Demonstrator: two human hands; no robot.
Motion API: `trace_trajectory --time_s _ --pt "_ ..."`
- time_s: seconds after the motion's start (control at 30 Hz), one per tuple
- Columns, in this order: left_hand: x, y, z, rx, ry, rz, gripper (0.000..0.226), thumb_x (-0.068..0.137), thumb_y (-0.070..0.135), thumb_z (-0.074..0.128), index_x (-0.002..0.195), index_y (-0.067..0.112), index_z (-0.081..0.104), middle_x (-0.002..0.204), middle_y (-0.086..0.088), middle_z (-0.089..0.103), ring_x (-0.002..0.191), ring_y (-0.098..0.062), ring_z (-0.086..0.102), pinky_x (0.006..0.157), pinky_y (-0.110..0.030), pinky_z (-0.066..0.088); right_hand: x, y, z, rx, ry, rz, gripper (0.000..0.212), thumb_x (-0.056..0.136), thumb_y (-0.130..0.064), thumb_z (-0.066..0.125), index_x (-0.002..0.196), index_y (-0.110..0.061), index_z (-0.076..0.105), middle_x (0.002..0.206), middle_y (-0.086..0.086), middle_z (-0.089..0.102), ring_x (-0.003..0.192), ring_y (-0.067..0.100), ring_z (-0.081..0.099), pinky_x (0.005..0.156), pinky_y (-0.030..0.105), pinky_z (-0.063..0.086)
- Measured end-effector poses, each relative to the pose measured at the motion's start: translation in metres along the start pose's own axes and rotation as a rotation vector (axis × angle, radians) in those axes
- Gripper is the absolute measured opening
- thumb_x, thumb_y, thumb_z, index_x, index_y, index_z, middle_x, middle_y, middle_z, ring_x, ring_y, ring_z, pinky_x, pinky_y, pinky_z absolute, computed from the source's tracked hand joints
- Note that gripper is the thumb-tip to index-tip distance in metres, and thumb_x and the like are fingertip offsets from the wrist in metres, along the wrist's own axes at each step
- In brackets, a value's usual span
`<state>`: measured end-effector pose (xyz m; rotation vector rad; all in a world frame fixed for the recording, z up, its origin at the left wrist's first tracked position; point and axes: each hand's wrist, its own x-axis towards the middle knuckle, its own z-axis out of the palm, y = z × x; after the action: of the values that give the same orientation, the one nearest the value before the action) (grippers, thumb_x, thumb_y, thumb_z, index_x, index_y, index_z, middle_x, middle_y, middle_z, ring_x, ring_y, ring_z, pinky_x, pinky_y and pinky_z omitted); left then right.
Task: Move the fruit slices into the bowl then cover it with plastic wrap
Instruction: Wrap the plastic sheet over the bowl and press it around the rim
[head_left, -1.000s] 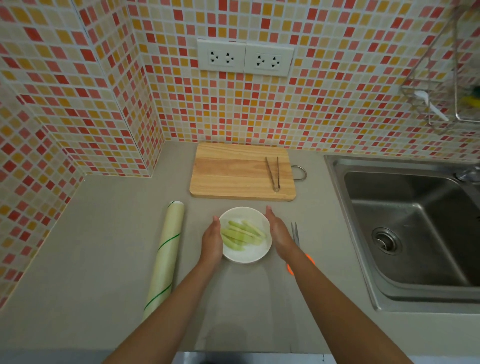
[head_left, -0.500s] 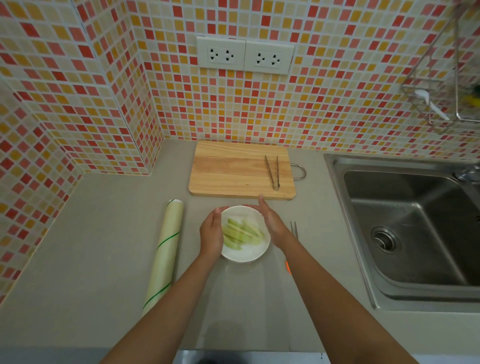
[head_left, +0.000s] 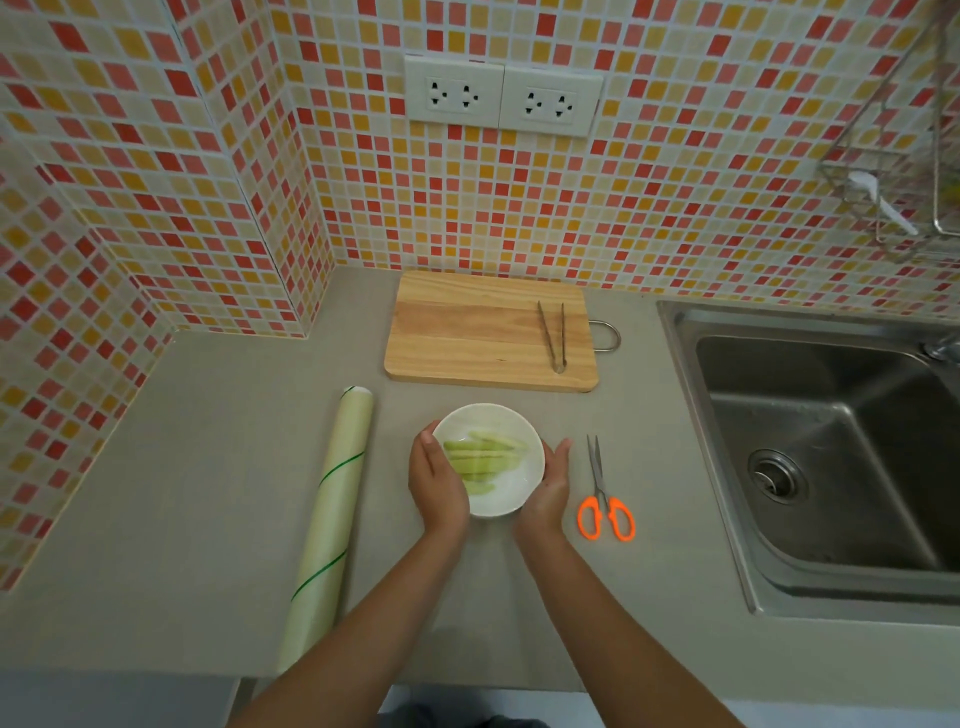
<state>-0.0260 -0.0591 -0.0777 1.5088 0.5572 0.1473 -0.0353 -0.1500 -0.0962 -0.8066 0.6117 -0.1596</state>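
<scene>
- Since half a second back, our right hand (head_left: 548, 488) has slid from the bowl's far edge down to its right side, and the orange scissors (head_left: 605, 499) that our forearm was mostly covering are now in plain sight.
- Fingers first: on both hands they're held together and fairly straight, pressed flat against the outside of the bowl (head_left: 511, 486) rather than curled over it. Our left hand (head_left: 435, 480) cups the left wall, thumb up near the rim, and the right one mirrors it on the other side.
- So the white bowl sits on the counter (head_left: 208, 493) squeezed between our palms, with the pale green fruit slices (head_left: 480, 454) lying in it, lined up roughly side by side.
- Can't really tell whether plastic wrap is already stretched over the top; it's too clear to make out here.
- Roll of plastic wrap (head_left: 332, 519) lies on the counter to the left of the bowl, near but apart from our left hand.
- Scissors are closed, just right of our right hand, blades pointing away from us.
- Further back there's the wooden cutting board (head_left: 467, 332) with metal tongs (head_left: 553, 335) resting on its right end.
- Steel sink (head_left: 831, 441) is off to the right.
</scene>
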Motion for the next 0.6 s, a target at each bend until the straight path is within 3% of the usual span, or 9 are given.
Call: trace_trajectory --time_s 0.13,0.23,0.33,0.37,0.4,0.5,0.6 --pt "0.0 -0.001 -0.007 -0.055 -0.057 -0.039 0.037 0.104 0.029 0.029 0.114 0.016 0.062 0.11 0.0 0.065 0.109 -0.021 0.06 0.099 -0.038 0.047 0.001 -0.004 0.001 -0.036 0.004 -0.003 0.062 0.096 -0.057 0.026 0.098 -0.011 0.067 0.092 0.012 0.065 0.092 0.027 0.061 0.086 0.039 0.045" --pt "0.007 0.0 -0.017 -0.085 -0.1 -0.073 0.04 0.104 0.032 0.031 0.12 0.016 0.064 0.12 -0.002 0.066 0.116 -0.02 0.059 0.103 -0.037 0.045 0.004 -0.011 -0.002 -0.016 -0.01 -0.05 0.054 0.097 -0.054 0.027 0.087 -0.013 0.061 0.086 0.006 0.056 0.085 0.02 0.053 0.079 0.033 0.04" --pt "0.013 -0.001 -0.022 -0.099 -0.128 -0.077 0.045 0.104 0.034 0.028 0.137 0.014 0.051 0.141 0.0 0.053 0.132 -0.014 0.047 0.115 -0.034 0.034 0.0 -0.011 -0.006 0.01 0.107 -0.07 0.062 0.098 -0.05 0.029 0.125 -0.001 0.056 0.121 0.014 0.061 0.116 0.027 0.056 0.1 0.034 0.04" --pt "0.012 -0.001 -0.021 -0.09 -0.156 -0.078 0.047 0.104 0.035 0.026 0.14 0.015 0.048 0.144 0.002 0.05 0.134 -0.013 0.045 0.115 -0.032 0.032 -0.004 -0.009 -0.004 0.012 0.096 -0.072 0.065 0.099 -0.049 0.029 0.129 0.003 0.052 0.125 0.021 0.059 0.118 0.032 0.055 0.099 0.033 0.041" --pt "0.01 -0.001 -0.019 -0.08 -0.184 -0.079 0.047 0.104 0.035 0.024 0.141 0.016 0.046 0.144 0.003 0.049 0.133 -0.012 0.044 0.114 -0.031 0.032 -0.008 -0.006 -0.001 0.011 0.076 -0.071 0.064 0.099 -0.048 0.029 0.129 0.004 0.051 0.124 0.024 0.059 0.117 0.035 0.055 0.097 0.033 0.042" --pt "0.001 -0.001 -0.016 -0.129 -0.214 -0.078 0.047 0.105 0.035 0.022 0.135 0.016 0.052 0.135 -0.002 0.057 0.125 -0.017 0.052 0.107 -0.032 0.041 -0.011 -0.003 0.007 -0.015 0.045 -0.064 0.05 0.1 -0.045 0.029 0.123 -0.011 0.059 0.12 0.012 0.062 0.113 0.027 0.057 0.101 0.038 0.041" --pt "0.002 -0.003 -0.017 -0.139 -0.245 -0.087 0.046 0.105 0.036 0.021 0.128 0.02 0.057 0.124 0.0 0.063 0.117 -0.016 0.057 0.089 -0.019 0.047 -0.01 -0.001 0.001 -0.093 0.018 -0.039 0.05 0.099 -0.049 0.028 0.113 -0.017 0.063 0.111 0.009 0.065 0.11 0.026 0.058 0.101 0.039 0.042"
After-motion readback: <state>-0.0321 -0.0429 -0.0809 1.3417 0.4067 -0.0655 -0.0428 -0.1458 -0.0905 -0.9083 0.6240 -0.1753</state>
